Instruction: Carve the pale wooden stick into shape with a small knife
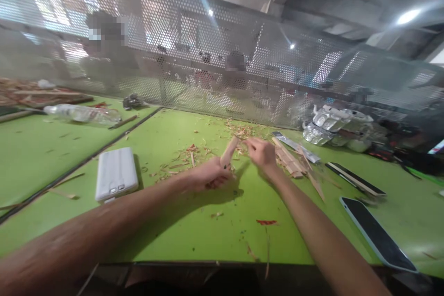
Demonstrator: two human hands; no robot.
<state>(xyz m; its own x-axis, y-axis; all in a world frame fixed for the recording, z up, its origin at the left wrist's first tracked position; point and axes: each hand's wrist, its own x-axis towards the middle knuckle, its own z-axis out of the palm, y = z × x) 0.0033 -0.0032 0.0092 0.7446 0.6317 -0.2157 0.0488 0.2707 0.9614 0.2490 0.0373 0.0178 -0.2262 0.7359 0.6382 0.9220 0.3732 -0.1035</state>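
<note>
The wooden piece (230, 151) stands tilted in the middle of the worktop (201, 240), its near end wrapped in the left hand (211, 174), whose closed fingers hide that part from me. The right hand (262, 152) is curled narrow at the wood's far end, where I make out a thin dark sliver (238, 137); whether those fingers grip a tool I cannot tell. My view cuts off both forearms at the near edge. Wood shavings (193, 149) lie scattered around and beyond the hands, and flat wooden strips (287, 157) lie just right of the right hand, partly overlapping. Near right, I see a phone (376, 233) with a dark screen; left of the hands, a white case (116, 173) with two ports. Any lettering on that case or on the clear bottle (83, 114) at far left is too blurred for me to read. The silvery packets (338, 124) at far right are smeared too, and people behind the perforated screen (201, 55) are hazy shapes.
</note>
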